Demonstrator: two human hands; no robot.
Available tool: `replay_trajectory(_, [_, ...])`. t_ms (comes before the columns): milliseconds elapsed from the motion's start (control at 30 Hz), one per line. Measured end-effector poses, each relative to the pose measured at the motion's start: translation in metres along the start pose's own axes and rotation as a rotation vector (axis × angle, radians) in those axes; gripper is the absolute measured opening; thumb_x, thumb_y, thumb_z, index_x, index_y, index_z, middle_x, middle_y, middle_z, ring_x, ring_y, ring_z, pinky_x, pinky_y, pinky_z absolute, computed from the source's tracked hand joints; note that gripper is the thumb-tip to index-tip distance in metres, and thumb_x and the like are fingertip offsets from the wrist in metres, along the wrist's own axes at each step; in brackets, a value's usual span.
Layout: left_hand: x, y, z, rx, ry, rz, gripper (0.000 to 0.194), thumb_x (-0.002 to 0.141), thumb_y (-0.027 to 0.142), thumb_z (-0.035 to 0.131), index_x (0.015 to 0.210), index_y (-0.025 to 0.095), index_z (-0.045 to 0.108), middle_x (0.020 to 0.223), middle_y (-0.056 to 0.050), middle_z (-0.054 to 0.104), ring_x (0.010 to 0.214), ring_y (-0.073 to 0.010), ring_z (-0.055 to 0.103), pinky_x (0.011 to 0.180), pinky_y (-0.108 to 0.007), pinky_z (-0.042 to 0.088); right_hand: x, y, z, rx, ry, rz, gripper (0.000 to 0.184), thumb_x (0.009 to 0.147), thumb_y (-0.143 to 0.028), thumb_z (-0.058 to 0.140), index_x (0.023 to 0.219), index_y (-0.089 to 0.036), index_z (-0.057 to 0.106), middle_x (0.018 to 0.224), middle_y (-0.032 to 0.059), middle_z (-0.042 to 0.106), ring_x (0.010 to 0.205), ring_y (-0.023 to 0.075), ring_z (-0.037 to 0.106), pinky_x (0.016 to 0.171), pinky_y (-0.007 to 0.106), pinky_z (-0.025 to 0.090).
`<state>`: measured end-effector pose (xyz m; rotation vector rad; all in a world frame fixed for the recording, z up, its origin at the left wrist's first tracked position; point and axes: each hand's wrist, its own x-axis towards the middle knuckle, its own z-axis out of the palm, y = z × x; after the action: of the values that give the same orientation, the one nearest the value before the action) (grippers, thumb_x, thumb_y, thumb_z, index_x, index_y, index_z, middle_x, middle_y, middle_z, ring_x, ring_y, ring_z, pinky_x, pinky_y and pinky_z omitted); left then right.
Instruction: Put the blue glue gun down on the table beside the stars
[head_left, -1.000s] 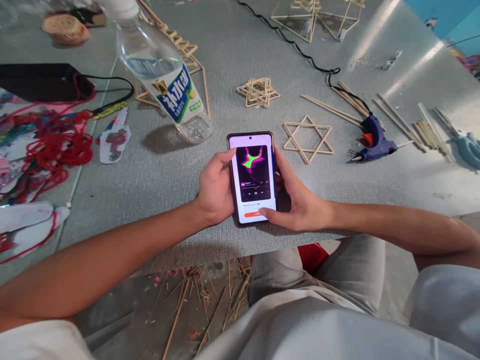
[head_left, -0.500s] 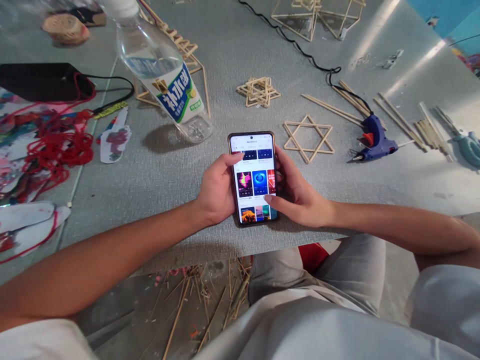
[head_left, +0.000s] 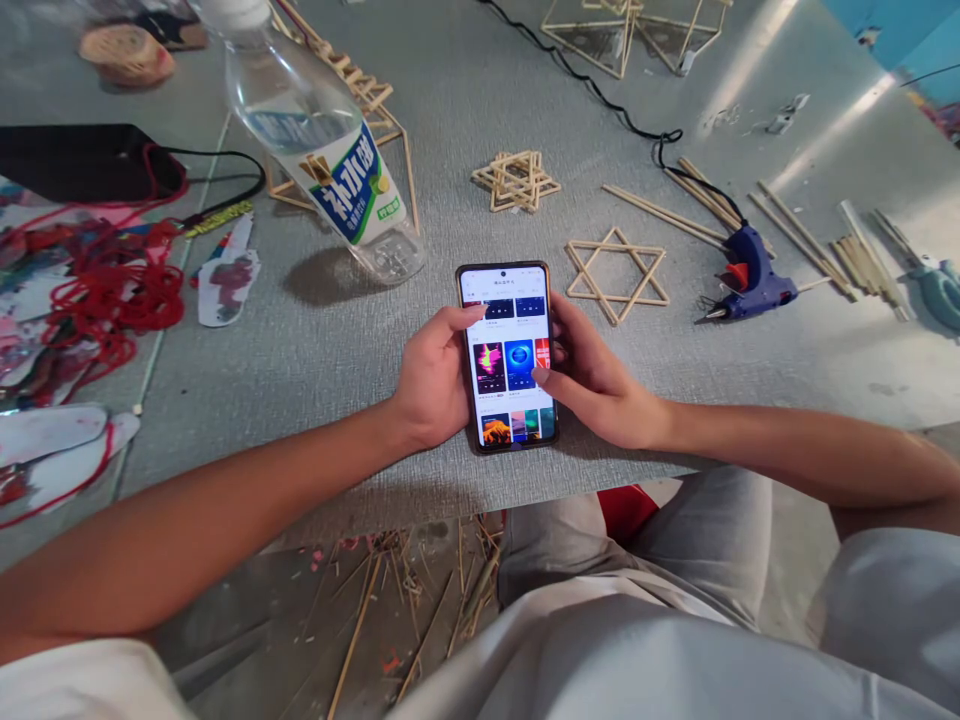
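Observation:
A smartphone [head_left: 510,385] with a lit screen of picture tiles is held upright-facing me at the table's near edge. My left hand [head_left: 435,380] grips its left side, thumb lying over the upper left of the screen. Around the right side curls my right hand [head_left: 607,390], its thumb over the blue tile; its other fingers are partly hidden behind the phone. Just beyond the phone lie a flat six-pointed star of thin sticks [head_left: 616,277] and a smaller layered stick star [head_left: 516,181]. Left of these stands a clear plastic bottle [head_left: 330,160] with a blue and white label.
A blue glue gun [head_left: 750,280] with a black cord [head_left: 592,85] lies at right beside loose sticks [head_left: 795,235] and pliers [head_left: 941,290]. Red cord [head_left: 112,290] and a black case [head_left: 82,165] are at left. Stick frames [head_left: 626,40] stand at the back. Sticks litter the floor.
My right thumb has moved slightly up the screen, from below the blue tile onto its lower right. The phone and my left hand stay in place.

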<state>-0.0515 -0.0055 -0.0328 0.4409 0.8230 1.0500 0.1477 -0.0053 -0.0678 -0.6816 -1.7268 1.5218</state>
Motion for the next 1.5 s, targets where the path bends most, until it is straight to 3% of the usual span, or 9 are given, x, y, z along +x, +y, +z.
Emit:
replay_trajectory(200, [-0.0014,0.001,0.0043,-0.027,0.044,0.001,0.04,0.087,0.039,0.067,0.117,0.016,0.08,0.109,-0.009,0.088,0.126,-0.0392,0.081,0.119,-0.061,0.064,-0.0003,-0.0006,0.0,-0.09,-0.055,-0.034,0.123,0.099,-0.042,0.085,0.186,-0.031,-0.001,0.182,0.019,0.044,0.144,0.0324,0.069,0.124,0.056,0.064])
replay_trajectory(333, [-0.0021,0.0013,0.0061,-0.029,0.075,-0.007,0.037,0.088,0.039,0.065,0.113,0.017,0.08,0.108,-0.009,0.088,0.126,-0.0392,0.081,0.118,-0.061,0.065,-0.0001,-0.0011,-0.0007,-0.148,-0.059,-0.041,0.129,0.097,-0.044,0.087,0.186,-0.031,-0.006,0.182,0.0202,0.042,0.145,0.0363,0.068,0.12,0.059,0.066])
replay_trajectory(467, [-0.0026,0.0017,0.007,-0.031,0.085,0.007,0.037,0.087,0.036,0.064,0.115,0.017,0.08,0.111,-0.008,0.087,0.128,-0.0393,0.08,0.117,-0.06,0.066,-0.0003,0.0009,-0.0015,-0.191,-0.061,-0.075,0.13,0.096,-0.045,0.087,0.186,-0.03,-0.006,0.182,0.0205,0.041,0.154,0.0387,0.062,0.125,0.061,0.062])
replay_trajectory(600, [-0.002,0.0017,0.0061,-0.023,0.068,0.014,0.036,0.084,0.034,0.068,0.114,0.018,0.081,0.111,-0.008,0.088,0.127,-0.0392,0.081,0.117,-0.06,0.066,-0.0016,0.0018,-0.0029,-0.17,-0.086,-0.09,0.124,0.102,-0.045,0.082,0.186,-0.031,-0.008,0.185,0.02,0.038,0.152,0.036,0.063,0.127,0.06,0.061])
replay_trajectory(767, [-0.0006,-0.0007,0.0027,0.026,0.076,-0.014,0.03,0.079,0.033,0.075,0.104,0.018,0.082,0.094,-0.006,0.087,0.116,-0.0371,0.084,0.116,-0.06,0.066,-0.0026,-0.0003,-0.0043,-0.102,-0.097,-0.059,0.11,0.109,-0.045,0.072,0.187,-0.033,-0.005,0.185,0.0163,0.041,0.157,0.0343,0.059,0.135,0.063,0.052])
replay_trajectory(967, [-0.0006,-0.0033,-0.0005,0.109,0.083,-0.076,0.034,0.055,0.021,0.08,0.089,0.018,0.082,0.091,-0.007,0.086,0.11,-0.0389,0.084,0.116,-0.062,0.067,-0.0029,0.0025,-0.0052,-0.065,-0.069,-0.055,0.103,0.109,-0.041,0.07,0.187,-0.034,0.004,0.189,0.016,0.035,0.164,0.0352,0.053,0.139,0.066,0.046])
replay_trajectory(1067, [-0.0016,-0.0028,-0.0006,0.103,0.055,-0.058,0.03,0.051,0.023,0.077,0.081,0.019,0.079,0.09,-0.008,0.086,0.114,-0.0413,0.083,0.116,-0.064,0.066,-0.0024,0.0039,-0.0056,-0.044,-0.052,-0.049,0.095,0.108,-0.033,0.066,0.186,-0.035,0.011,0.187,0.0131,0.038,0.165,0.0325,0.051,0.14,0.064,0.046])
replay_trajectory(1300, [-0.0018,-0.004,-0.0005,0.194,0.056,-0.042,0.039,0.066,0.034,0.088,0.1,0.016,0.082,0.098,-0.011,0.087,0.103,-0.0374,0.085,0.111,-0.061,0.069,-0.0009,0.0022,-0.005,-0.007,0.0,0.016,0.083,0.107,-0.031,0.061,0.18,-0.033,0.022,0.169,0.0119,0.055,0.153,0.0288,0.057,0.138,0.063,0.046])
replay_trajectory(1500, [0.0001,-0.0013,0.0019,-0.011,0.052,-0.045,0.061,0.066,0.022,0.066,0.123,0.013,0.082,0.113,-0.012,0.088,0.126,-0.042,0.081,0.122,-0.065,0.063,0.0003,0.0018,-0.0045,0.017,0.014,0.04,0.083,0.105,-0.031,0.061,0.179,-0.033,0.022,0.175,0.0119,0.052,0.159,0.0296,0.054,0.139,0.063,0.046])
